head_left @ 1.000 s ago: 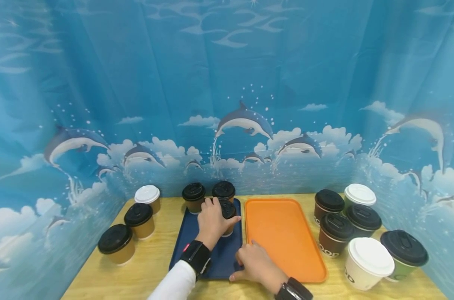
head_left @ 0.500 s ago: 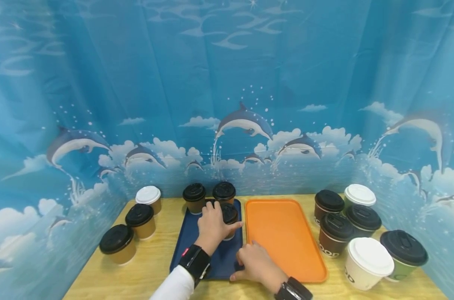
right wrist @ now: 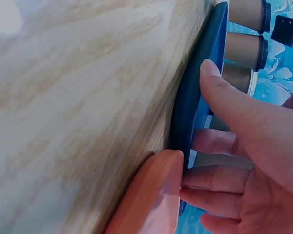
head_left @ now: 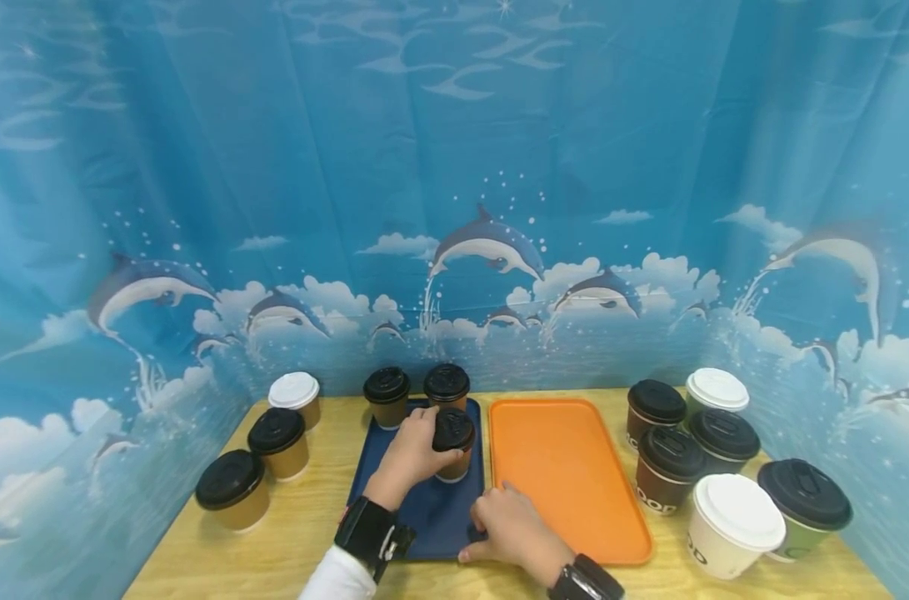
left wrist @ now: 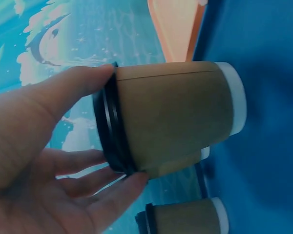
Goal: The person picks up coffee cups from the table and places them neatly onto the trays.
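Observation:
My left hand (head_left: 409, 450) holds a lidded paper coffee cup (left wrist: 176, 100) at its black lid (left wrist: 116, 122), thumb on one side and fingertips on the other. The brown cup stands upright over the blue tray (head_left: 442, 529), its white base close to the tray surface in the left wrist view. Behind it on the tray are two similar cups, a left one (head_left: 388, 396) and a right one (head_left: 447, 387). My right hand (head_left: 514, 529) grips the near right corner of the blue tray, thumb at the front rim and fingers along the side by the orange tray.
The orange tray (head_left: 566, 479) lies right beside the blue one. Three brown cups stand at the left, including a white-lidded cup (head_left: 297, 396). Several larger cups, including a white cup (head_left: 735, 525), cluster at the right. A dolphin-print curtain (head_left: 454, 208) hangs behind the table.
The left hand and its cup have come slightly nearer on the blue tray, with more of the cup now showing. The left wrist has shifted left. The right hand stays put.

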Demonstrator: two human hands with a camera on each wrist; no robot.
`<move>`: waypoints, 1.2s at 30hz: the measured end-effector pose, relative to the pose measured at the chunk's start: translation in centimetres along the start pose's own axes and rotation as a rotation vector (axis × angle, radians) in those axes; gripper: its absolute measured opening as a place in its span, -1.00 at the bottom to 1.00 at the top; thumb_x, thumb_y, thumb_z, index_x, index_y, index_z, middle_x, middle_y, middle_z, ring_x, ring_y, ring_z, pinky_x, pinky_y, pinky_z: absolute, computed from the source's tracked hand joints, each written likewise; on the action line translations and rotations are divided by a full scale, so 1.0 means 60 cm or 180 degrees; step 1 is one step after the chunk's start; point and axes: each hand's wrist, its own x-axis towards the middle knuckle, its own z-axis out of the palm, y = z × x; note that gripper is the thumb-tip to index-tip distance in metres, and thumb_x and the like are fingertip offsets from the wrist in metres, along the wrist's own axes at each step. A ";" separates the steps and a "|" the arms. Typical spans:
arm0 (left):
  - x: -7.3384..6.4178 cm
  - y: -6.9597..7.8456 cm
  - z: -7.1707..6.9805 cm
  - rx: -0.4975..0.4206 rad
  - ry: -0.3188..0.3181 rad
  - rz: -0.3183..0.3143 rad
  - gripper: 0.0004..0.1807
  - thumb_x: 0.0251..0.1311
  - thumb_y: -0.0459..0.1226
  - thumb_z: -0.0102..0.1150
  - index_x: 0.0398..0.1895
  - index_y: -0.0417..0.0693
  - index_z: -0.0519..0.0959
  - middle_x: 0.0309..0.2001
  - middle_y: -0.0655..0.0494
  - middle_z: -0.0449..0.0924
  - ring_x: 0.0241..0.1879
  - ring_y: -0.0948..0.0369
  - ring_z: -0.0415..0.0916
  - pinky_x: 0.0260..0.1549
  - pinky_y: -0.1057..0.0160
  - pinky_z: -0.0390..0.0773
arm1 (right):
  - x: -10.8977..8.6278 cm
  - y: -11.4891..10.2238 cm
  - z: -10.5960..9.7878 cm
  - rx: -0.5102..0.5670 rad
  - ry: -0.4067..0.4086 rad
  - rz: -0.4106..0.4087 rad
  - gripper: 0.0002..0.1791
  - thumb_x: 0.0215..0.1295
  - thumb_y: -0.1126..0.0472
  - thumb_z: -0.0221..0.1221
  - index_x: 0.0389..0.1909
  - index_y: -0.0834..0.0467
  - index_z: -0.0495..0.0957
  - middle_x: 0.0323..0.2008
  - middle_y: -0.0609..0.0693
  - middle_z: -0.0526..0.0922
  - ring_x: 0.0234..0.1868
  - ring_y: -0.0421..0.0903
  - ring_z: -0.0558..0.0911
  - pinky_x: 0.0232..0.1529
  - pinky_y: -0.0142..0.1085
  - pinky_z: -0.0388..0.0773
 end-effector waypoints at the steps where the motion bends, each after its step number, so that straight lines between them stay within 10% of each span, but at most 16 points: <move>1: 0.000 0.000 0.002 -0.0012 0.0029 0.0003 -0.07 0.09 -0.01 0.52 0.41 -0.33 0.34 0.23 -0.34 0.43 0.21 -0.22 0.46 0.09 -0.15 0.56 | 0.000 0.000 0.000 -0.0002 0.0006 -0.0005 -0.47 -0.07 -0.32 0.49 -0.66 0.00 0.49 -0.66 -0.25 0.38 -0.60 -0.27 0.35 0.10 0.04 0.53; 14: 0.005 0.003 0.021 -0.0254 0.0191 0.0084 -0.04 0.05 0.13 0.49 0.40 -0.25 0.37 0.24 -0.30 0.43 0.20 -0.20 0.48 0.07 -0.17 0.56 | -0.004 0.003 -0.002 0.0048 0.0080 -0.0041 -0.51 -0.06 -0.30 0.49 -0.64 -0.02 0.54 -0.66 -0.29 0.41 -0.59 -0.30 0.35 -0.23 -0.23 0.44; 25: 0.076 -0.045 0.007 -0.1431 0.0188 -0.0802 -0.07 0.50 0.30 -0.41 0.50 -0.35 0.19 0.43 -0.39 0.27 0.41 -0.29 0.23 0.31 -0.26 0.30 | -0.005 0.000 -0.001 -0.0095 0.0186 -0.0048 -0.47 -0.11 -0.34 0.48 -0.66 -0.02 0.49 -0.66 -0.27 0.36 -0.57 -0.27 0.32 -0.28 -0.29 0.36; 36: 0.123 -0.064 0.040 -0.1910 -0.0081 -0.1173 -0.06 0.50 0.30 -0.42 0.58 -0.29 0.03 0.53 -0.37 0.05 0.50 -0.28 0.05 0.40 -0.26 0.17 | -0.001 -0.001 0.003 -0.0146 0.0129 -0.0035 -0.44 -0.09 -0.36 0.46 -0.70 -0.04 0.43 -0.70 -0.27 0.32 -0.62 -0.29 0.29 -0.29 -0.33 0.36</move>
